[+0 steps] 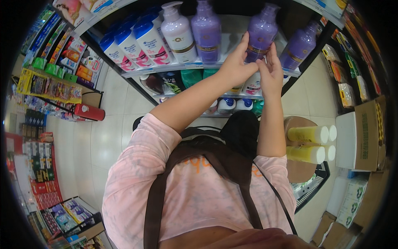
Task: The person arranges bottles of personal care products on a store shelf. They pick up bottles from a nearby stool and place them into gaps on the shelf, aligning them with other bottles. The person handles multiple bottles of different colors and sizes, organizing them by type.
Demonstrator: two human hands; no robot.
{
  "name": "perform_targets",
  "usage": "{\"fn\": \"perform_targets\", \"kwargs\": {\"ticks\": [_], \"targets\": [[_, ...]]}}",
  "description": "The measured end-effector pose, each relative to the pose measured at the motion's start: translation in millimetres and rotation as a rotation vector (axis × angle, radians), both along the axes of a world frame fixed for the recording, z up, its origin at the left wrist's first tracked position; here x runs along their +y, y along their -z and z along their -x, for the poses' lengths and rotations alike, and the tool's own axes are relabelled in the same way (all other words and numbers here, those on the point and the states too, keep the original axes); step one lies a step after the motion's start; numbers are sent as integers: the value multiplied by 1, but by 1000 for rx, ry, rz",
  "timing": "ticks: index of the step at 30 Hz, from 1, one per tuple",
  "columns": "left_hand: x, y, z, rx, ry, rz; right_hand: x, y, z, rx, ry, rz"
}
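A purple pump bottle (pixel 264 28) stands upright at the right part of the shelf (pixel 231 37), with its lower half between my two hands. On its left side lie the fingers of my left hand (pixel 238 63). My right hand (pixel 271 70) is against its right side, the thumb near my left hand's fingertips. Another purple pump bottle (pixel 206 34) is to the left, beside a pale pump bottle (pixel 178 34). At the shelf's right end, a further purple bottle (pixel 300 46) looks tilted through the fisheye. Blue-capped Head & Shoulders bottles (pixel 149 40) are grouped at the left.
Lower shelves below my forearms hold green bottles (pixel 191 77) and blue-capped bottles (pixel 227 104). At my right, yellow bottles with white caps (pixel 306 154) rest on a brown stool (pixel 298 174). Cardboard boxes (pixel 370 137) line the right side. A red cylinder (pixel 90 112) juts out at left.
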State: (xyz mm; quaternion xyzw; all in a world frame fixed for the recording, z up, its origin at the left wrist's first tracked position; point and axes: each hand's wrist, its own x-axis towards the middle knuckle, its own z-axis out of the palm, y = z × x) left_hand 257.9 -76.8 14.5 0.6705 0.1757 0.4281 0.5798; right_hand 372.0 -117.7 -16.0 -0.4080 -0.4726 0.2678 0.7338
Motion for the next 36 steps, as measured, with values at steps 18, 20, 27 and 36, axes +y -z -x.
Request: {"fn": "perform_targets", "kwargs": {"ticks": [18, 20, 27, 36], "targets": [[-7, 1, 34, -33, -93, -33, 6, -6, 26, 5, -182, 0], [-8, -1, 35, -32, -79, -23, 7, -5, 26, 1, -178, 4], [-10, 0, 42, 39, -69, -8, 9, -7, 26, -35, -211, 19], [-5, 22, 48, 89, -75, -64, 14, -4, 23, -80, -216, 31]]}}
